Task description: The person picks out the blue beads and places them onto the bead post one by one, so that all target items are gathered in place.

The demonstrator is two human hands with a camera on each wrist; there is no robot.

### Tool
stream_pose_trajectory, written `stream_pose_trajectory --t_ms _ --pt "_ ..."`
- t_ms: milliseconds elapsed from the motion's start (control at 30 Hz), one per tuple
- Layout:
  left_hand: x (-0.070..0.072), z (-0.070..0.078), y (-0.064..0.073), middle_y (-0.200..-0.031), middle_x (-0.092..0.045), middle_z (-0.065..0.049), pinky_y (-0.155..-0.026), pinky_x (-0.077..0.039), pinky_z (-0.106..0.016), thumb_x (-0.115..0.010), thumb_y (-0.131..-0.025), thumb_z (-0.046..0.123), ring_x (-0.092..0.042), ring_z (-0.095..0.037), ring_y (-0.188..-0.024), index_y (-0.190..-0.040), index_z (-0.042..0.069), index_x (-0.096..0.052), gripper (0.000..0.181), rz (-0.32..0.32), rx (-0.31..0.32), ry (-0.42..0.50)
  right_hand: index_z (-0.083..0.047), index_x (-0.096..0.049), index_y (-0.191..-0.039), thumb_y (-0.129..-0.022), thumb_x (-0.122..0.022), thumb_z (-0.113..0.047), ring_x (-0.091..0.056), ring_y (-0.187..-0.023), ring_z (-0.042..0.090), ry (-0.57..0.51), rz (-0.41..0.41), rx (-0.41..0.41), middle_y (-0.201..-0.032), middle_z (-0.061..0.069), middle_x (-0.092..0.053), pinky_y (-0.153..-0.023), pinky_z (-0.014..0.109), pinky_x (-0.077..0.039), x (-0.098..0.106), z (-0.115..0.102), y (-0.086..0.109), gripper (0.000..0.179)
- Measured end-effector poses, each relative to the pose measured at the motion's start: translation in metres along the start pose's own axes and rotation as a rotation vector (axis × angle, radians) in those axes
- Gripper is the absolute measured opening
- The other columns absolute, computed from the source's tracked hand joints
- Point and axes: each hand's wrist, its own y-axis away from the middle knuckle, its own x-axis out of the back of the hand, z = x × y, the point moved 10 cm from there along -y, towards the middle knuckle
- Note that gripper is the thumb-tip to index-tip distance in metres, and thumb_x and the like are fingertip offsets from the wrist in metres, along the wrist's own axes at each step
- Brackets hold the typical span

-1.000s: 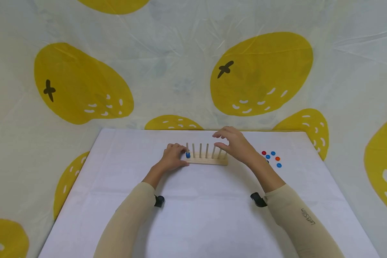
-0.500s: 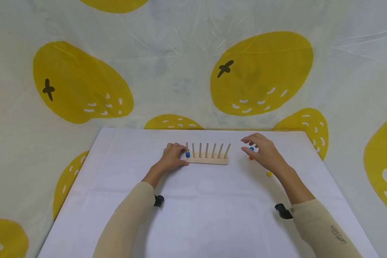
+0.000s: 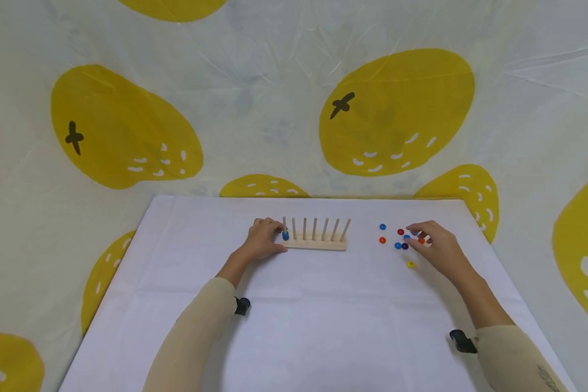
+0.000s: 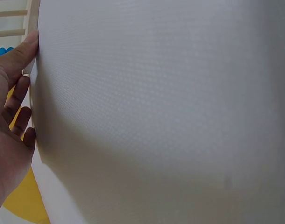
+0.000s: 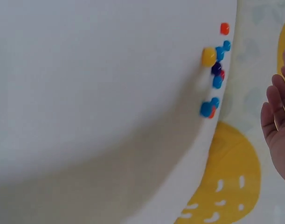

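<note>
A pale wooden peg stand (image 3: 314, 245) with a row of several upright pegs lies across the table. Its leftmost peg carries blue beads (image 3: 286, 236). My left hand (image 3: 261, 239) grips the stand's left end; in the left wrist view the thumb (image 4: 25, 52) lies along the front edge of the base. Over the scattered beads on the right hovers my right hand (image 3: 441, 247), thumb and fingers apart, with nothing visible between them. Below it are a red bead (image 3: 400, 232), a dark blue bead (image 3: 405, 246), a yellow bead (image 3: 410, 264) and several others, some partly hidden by the fingers.
A blue bead (image 3: 383, 226) and an orange bead (image 3: 383, 240) lie between the stand and the bead group. The white-covered table (image 3: 313, 316) ends at a patterned cloth backdrop (image 3: 274, 109) behind. Each wrist wears a small black camera.
My right hand has moved away from the pegs to the right, over the beads, uncovering the stand's right end and the nearer beads. The left hand has stayed on the stand.
</note>
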Motion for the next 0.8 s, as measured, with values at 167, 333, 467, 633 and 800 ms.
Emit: stream_pose_trajectory --t_ms 167,333,467,633,800 --pt "0.001 0.000 0.000 -0.127 -0.063 -0.006 -0.111 -0.036 -0.052 -0.090 -0.081 0.035 -0.044 -0.033 -0.133 -0.128 0.016 -0.068 0.055 -0.001 0.009 -0.005 -0.004 -0.065 -0.130 -0.097 -0.074 -0.024 -0.060 -0.107 0.034 0.002 -0.029 -0.097 -0.123 0.019 -0.063 -0.088 0.052 -0.056 -0.004 0.032 0.011 0.040" --pt "0.001 0.001 0.000 -0.126 -0.063 -0.007 -0.111 -0.037 -0.052 -0.089 -0.081 0.035 -0.044 -0.033 -0.133 -0.128 0.015 -0.068 0.055 -0.006 0.006 -0.001 -0.003 -0.064 -0.131 -0.098 -0.072 -0.028 -0.060 -0.105 0.036 -0.001 -0.048 -0.161 -0.123 0.021 -0.061 -0.088 0.055 -0.054 -0.008 0.054 0.021 0.042" --pt "0.003 0.002 0.001 -0.125 -0.063 -0.007 -0.110 -0.037 -0.052 -0.089 -0.081 0.035 -0.044 -0.033 -0.133 -0.128 0.015 -0.068 0.055 -0.001 0.003 -0.004 -0.001 -0.063 -0.129 -0.097 -0.074 -0.028 -0.061 -0.104 0.036 -0.003 -0.072 -0.189 -0.121 0.022 -0.062 -0.089 0.055 -0.055 -0.012 0.067 0.023 0.043" --pt "0.003 0.002 0.001 -0.126 -0.063 -0.008 -0.111 -0.036 -0.052 -0.090 -0.081 0.034 -0.044 -0.034 -0.132 -0.129 0.014 -0.068 0.056 0.003 0.004 -0.003 0.000 -0.062 -0.129 -0.096 -0.075 -0.028 -0.058 -0.102 0.034 -0.011 -0.152 -0.264 -0.119 0.022 -0.063 -0.091 0.053 -0.055 -0.023 0.080 0.024 0.046" --pt "0.002 0.002 0.001 -0.126 -0.063 -0.007 -0.111 -0.036 -0.053 -0.090 -0.080 0.034 -0.044 -0.035 -0.133 -0.127 0.014 -0.068 0.055 0.002 0.004 -0.006 0.000 -0.061 -0.129 -0.096 -0.075 -0.028 -0.056 -0.101 0.034 -0.001 -0.199 -0.307 -0.114 0.021 -0.065 -0.092 0.052 -0.053 -0.029 0.090 0.025 0.046"
